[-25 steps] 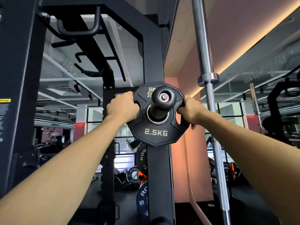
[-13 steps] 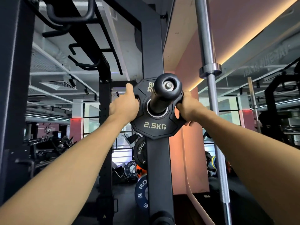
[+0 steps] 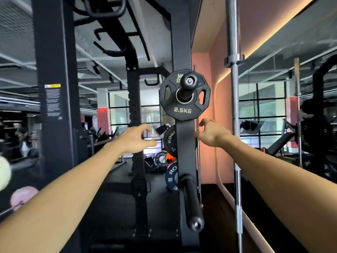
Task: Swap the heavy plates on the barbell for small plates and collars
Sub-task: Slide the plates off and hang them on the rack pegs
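Head view, starting at the hands. Left hand point(image 3: 135, 138) hanging in the air left of the rack upright point(image 3: 186, 143), fingers loosely spread, gripping nothing. Right hand point(image 3: 212, 133) the same on the other side, fingers slack and empty, close beside the upright's edge; impossible to tell whether touching it.

Half a second back, both clamped on the rim of the 2.5 kg plate point(image 3: 182, 110); now let go and dropped below it. Plate itself unmoved: threaded on the upper storage peg point(image 3: 187, 86), flat against the upright, well above both hands.

Meaning for the task, as a judgement only: small plate seated on the rack, not carried toward any barbell. Reads either as a lift given up or as a plate just parked. No loaded barbell in sight, so the swap looks far from finished. Next sensible move: take hold again through the plate's side slots and slide it straight along the peg, or turn to other gear.

Counted outward:
- two hands, both empty
- one 2.5 kg plate
- two pegs on this upright, the lower peg point(image 3: 191, 201) bare
- one bare bar point(image 3: 234, 106) standing on end to the right
- behind the upright, one black plate point(image 3: 169, 139) and one blue 20 plate point(image 3: 171, 177), both partly hidden
- no loose collars visible
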`<state>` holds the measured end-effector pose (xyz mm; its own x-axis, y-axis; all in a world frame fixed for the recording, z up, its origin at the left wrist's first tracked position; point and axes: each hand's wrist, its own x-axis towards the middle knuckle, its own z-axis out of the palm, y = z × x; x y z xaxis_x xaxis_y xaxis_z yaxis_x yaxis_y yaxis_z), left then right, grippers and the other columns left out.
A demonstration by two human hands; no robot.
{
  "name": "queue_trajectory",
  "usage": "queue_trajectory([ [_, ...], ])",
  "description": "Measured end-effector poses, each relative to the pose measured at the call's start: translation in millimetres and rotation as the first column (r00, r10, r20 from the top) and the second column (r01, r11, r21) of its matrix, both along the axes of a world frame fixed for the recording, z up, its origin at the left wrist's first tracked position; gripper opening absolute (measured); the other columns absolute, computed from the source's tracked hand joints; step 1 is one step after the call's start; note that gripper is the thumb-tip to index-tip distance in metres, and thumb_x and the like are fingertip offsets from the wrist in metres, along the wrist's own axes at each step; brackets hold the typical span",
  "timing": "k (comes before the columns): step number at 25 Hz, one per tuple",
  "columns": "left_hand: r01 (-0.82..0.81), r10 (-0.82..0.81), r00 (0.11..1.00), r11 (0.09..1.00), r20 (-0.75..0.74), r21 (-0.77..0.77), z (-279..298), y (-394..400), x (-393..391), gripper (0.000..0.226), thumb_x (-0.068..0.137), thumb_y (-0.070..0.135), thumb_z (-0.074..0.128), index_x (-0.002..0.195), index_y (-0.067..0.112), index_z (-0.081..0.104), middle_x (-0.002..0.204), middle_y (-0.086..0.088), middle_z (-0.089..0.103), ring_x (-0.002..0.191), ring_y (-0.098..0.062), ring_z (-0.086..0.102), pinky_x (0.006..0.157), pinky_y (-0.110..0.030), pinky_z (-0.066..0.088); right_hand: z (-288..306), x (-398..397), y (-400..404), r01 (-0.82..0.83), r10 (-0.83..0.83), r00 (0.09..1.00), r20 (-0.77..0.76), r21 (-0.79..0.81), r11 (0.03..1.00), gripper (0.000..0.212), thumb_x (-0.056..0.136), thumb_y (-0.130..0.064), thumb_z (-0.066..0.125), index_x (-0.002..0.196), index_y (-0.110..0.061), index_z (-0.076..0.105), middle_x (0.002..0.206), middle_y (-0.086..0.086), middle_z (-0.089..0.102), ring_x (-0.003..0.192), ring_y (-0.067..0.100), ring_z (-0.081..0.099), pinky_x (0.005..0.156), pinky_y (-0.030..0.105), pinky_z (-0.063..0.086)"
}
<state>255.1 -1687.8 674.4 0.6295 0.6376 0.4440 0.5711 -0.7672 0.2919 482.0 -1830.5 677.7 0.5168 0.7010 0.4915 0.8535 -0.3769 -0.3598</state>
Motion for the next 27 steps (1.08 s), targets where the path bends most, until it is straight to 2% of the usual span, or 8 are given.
queue_trajectory([
  [5, -0.079, 0.078, 0.997, 0.994, -0.014, -0.074, -2, -54, -72, 0.061, 0.080, 0.049, 0.071, 0.132, 0.029, 0.047, 0.142, -0.005, 0.045, 0.124, -0.024, 0.046, 0.091, -0.030, 0.036, -4, -61, -36, -0.199, 0.200, 0.979, 0.029, -0.037, 0.979, 0.068, 0.079, -0.055, 0.062, 0.136, -0.024, 0.041, 0.142, 0.004, 0.043, 0.126, 0.029, 0.047, 0.107, 0.048, 0.036],
  [8, -0.154, 0.152, 0.988, 0.986, -0.038, -0.058, -6, -78, -121, 0.060, 0.079, 0.049, 0.072, 0.129, 0.030, 0.047, 0.135, -0.005, 0.046, 0.115, -0.025, 0.048, 0.086, -0.032, 0.037, -9, -104, -45, -0.274, 0.277, 0.960, 0.028, -0.088, 0.958, 0.071, 0.078, -0.056, 0.065, 0.138, -0.026, 0.040, 0.145, 0.002, 0.041, 0.129, 0.028, 0.044, 0.109, 0.049, 0.032],
  [11, -0.260, 0.259, 0.965, 0.965, -0.045, -0.043, -6, -93, -175, 0.067, 0.076, 0.054, 0.072, 0.132, 0.031, 0.044, 0.137, -0.006, 0.043, 0.121, -0.026, 0.047, 0.091, -0.035, 0.039, -6, -151, -44, -0.346, 0.350, 0.936, 0.033, -0.099, 0.933, 0.070, 0.079, -0.052, 0.066, 0.138, -0.028, 0.039, 0.143, 0.001, 0.042, 0.130, 0.028, 0.043, 0.109, 0.048, 0.029],
  [14, -0.334, 0.334, 0.943, 0.942, -0.012, -0.045, -3, -100, -238, 0.068, 0.075, 0.057, 0.071, 0.132, 0.032, 0.044, 0.138, -0.005, 0.042, 0.122, -0.026, 0.047, 0.091, -0.035, 0.039, 0, -211, -32, -0.451, 0.455, 0.890, 0.025, -0.107, 0.886, 0.067, 0.080, -0.047, 0.068, 0.138, -0.027, 0.040, 0.143, 0.003, 0.044, 0.128, 0.029, 0.044, 0.108, 0.045, 0.033],
  [19, -0.454, 0.454, 0.891, 0.891, -0.011, -0.022, 2, -102, -348, 0.069, 0.073, 0.058, 0.071, 0.131, 0.030, 0.045, 0.126, -0.003, 0.047, 0.114, -0.026, 0.051, 0.086, -0.034, 0.040, -1, -316, -3, -0.556, 0.567, 0.822, 0.041, -0.152, 0.817, 0.066, 0.080, -0.049, 0.067, 0.138, -0.028, 0.040, 0.142, 0.002, 0.044, 0.127, 0.027, 0.045, 0.108, 0.048, 0.031],
  [25, -0.607, 0.602, 0.794, 0.792, -0.088, -0.060, 3, -93, -518, 0.075, 0.068, 0.064, 0.068, 0.131, 0.031, 0.044, 0.137, -0.005, 0.044, 0.122, -0.028, 0.047, 0.101, -0.042, 0.041, -9, -477, 50, -0.684, 0.693, 0.720, 0.014, -0.154, 0.713, 0.066, 0.083, -0.050, 0.064, 0.139, -0.029, 0.037, 0.145, 0.002, 0.041, 0.131, 0.030, 0.042, 0.108, 0.050, 0.028],
  [27, -0.633, 0.628, 0.774, 0.770, -0.085, -0.081, 2, -87, -569, 0.075, 0.070, 0.063, 0.068, 0.133, 0.031, 0.043, 0.132, -0.004, 0.047, 0.116, -0.029, 0.053, 0.101, -0.042, 0.042, -14, -525, 67, -0.717, 0.725, 0.688, -0.006, -0.155, 0.679, 0.067, 0.081, -0.052, 0.064, 0.138, -0.030, 0.037, 0.144, 0.000, 0.042, 0.130, 0.029, 0.042, 0.106, 0.051, 0.026],
])
